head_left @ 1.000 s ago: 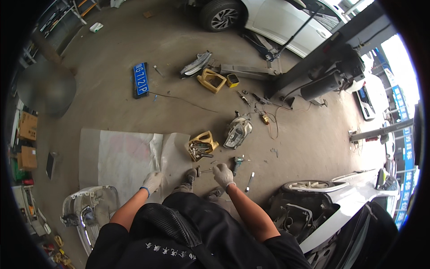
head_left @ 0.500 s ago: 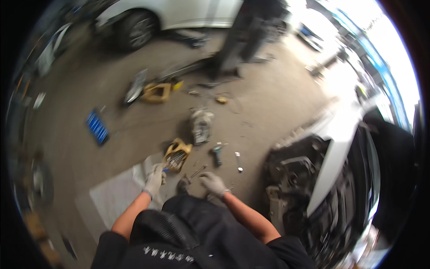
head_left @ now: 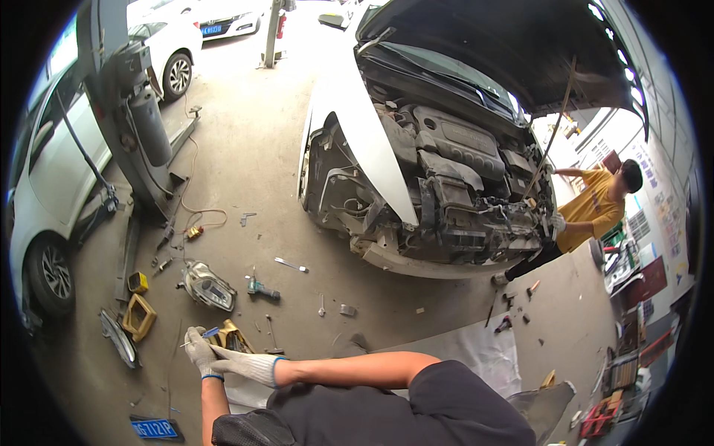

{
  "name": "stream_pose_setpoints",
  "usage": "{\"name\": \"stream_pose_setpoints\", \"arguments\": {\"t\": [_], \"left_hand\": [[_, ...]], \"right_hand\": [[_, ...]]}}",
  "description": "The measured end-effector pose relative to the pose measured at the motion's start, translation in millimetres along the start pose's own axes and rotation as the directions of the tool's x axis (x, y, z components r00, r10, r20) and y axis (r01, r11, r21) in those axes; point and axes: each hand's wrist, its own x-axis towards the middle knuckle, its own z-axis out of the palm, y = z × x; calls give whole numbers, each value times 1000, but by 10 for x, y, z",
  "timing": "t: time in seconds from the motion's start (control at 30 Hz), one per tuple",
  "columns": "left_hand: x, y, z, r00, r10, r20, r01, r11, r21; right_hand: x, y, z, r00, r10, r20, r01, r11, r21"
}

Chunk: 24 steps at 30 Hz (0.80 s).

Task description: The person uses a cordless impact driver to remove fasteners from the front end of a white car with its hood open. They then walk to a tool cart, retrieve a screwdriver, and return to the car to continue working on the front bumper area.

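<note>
My left hand (head_left: 198, 352), in a pale knitted glove with a blue cuff, is closed around what looks like a slim screwdriver with a blue handle (head_left: 211, 332). Its thin shaft sticks out on the other side of the fist. My right hand (head_left: 245, 365), gloved alike, reaches across to the left one, fingers stretched out and their tips at the left hand's edge; I see nothing in it. Just beyond the hands stands a yellow open container (head_left: 236, 338) with tools inside, partly covered by them.
A headlight (head_left: 208, 285), a cordless power tool (head_left: 262, 291) and a wrench (head_left: 291, 264) lie on the floor ahead. A car with its bonnet raised and engine (head_left: 454, 141) exposed stands to the right, a person in yellow (head_left: 593, 211) beside it. A lift post (head_left: 123, 111) rises at left.
My view has swung to the right, bringing the open engine bay and the other person into sight. My right hand has come over to my left, which still holds the blue-handled tool.
</note>
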Motion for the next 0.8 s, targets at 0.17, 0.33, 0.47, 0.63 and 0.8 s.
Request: {"name": "stream_pose_setpoints", "arguments": {"t": [0.17, 0.33, 0.47, 0.63, 0.8], "left_hand": [[-104, 289, -716, 794, -61, 604, 537, 536, -652], [-171, -794, -1590, 952, -36, -304, 141, 932, 333], [-1001, -963, -1366, 957, -130, -259, 256, 798, 546], [-1622, -1556, -1220, 953, -6, 304, -289, 290, 912], [-2599, -493, -245, 988, -89, 123, -28, 689, 724]], "right_hand": [[-1221, -1194, -814, 972, -106, 211, 34, 947, 319], [-1872, -2168, -878, 739, -626, 248, 567, 777, 272], [-2436, -2163, -1151, 739, -586, 331, 549, 810, 207], [-3213, -2089, -1238, 691, -646, 324, 657, 748, 91], [-3886, -2158, -1127, 552, -833, -35, 761, 520, -389]]}}
